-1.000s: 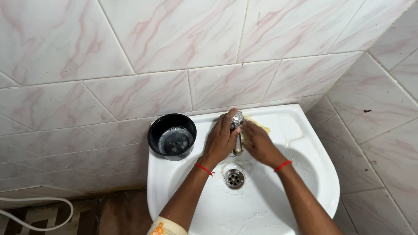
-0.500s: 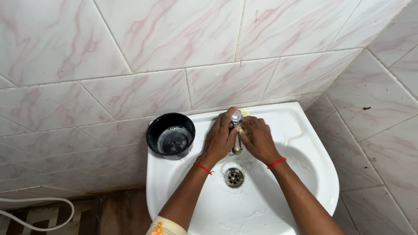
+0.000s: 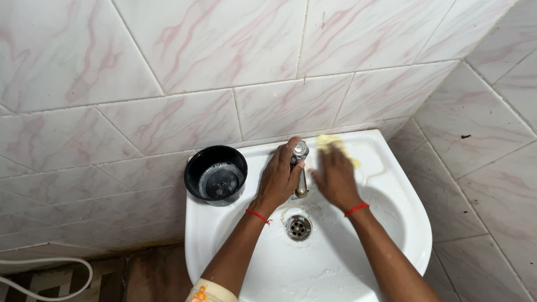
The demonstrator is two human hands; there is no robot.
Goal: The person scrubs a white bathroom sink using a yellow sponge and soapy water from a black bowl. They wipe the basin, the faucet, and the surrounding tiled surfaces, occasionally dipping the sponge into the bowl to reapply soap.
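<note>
Left hand gripped the tap at frame centre; right hand pressed a yellow cloth flat behind it. Best steady the tap, wipe around its base

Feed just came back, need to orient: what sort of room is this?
Probably a bathroom or washroom corner: a white wall-mounted sink with a metal tap and drain, set against pink-veined tiled walls.

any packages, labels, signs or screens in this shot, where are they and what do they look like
None in view. Only a white sink, a metal tap under the left hand, a yellow cloth under the right hand, and an unlabelled black cup of soapy water on the sink's left corner, against pink-veined wall tiles.
</note>
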